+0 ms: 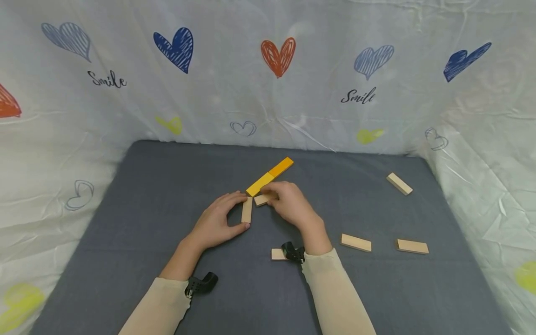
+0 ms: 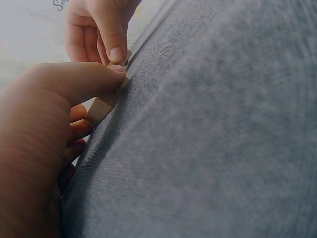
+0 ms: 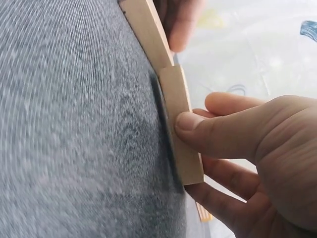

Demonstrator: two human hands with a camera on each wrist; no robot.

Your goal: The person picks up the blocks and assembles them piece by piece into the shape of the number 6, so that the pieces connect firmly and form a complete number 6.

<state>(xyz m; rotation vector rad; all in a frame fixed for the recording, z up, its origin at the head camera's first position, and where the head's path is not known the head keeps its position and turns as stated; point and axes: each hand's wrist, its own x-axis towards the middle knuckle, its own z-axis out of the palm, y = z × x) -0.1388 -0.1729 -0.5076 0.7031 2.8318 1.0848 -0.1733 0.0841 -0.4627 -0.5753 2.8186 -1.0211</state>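
My left hand (image 1: 217,221) spans a plain wooden block (image 1: 247,210) lengthwise, thumb at its near end and fingers at the far end. Just right of it, my right hand (image 1: 291,202) pinches a second plain block (image 1: 262,200). In the right wrist view that second block (image 3: 181,134) sits between thumb and fingers, its far end meeting the first block (image 3: 148,37). Beyond both, a yellow block (image 1: 259,184) and an orange block (image 1: 281,167) lie end to end in a slanting line. The left wrist view shows the left thumb partly covering its block (image 2: 99,110).
On the grey cloth-covered table (image 1: 138,209), one plain block (image 1: 277,254) lies partly hidden under the right wrist camera (image 1: 293,252). Off to the right are three more, a near block (image 1: 356,243), another block (image 1: 412,246) and a far block (image 1: 399,184). A heart-printed curtain (image 1: 217,93) hangs behind.
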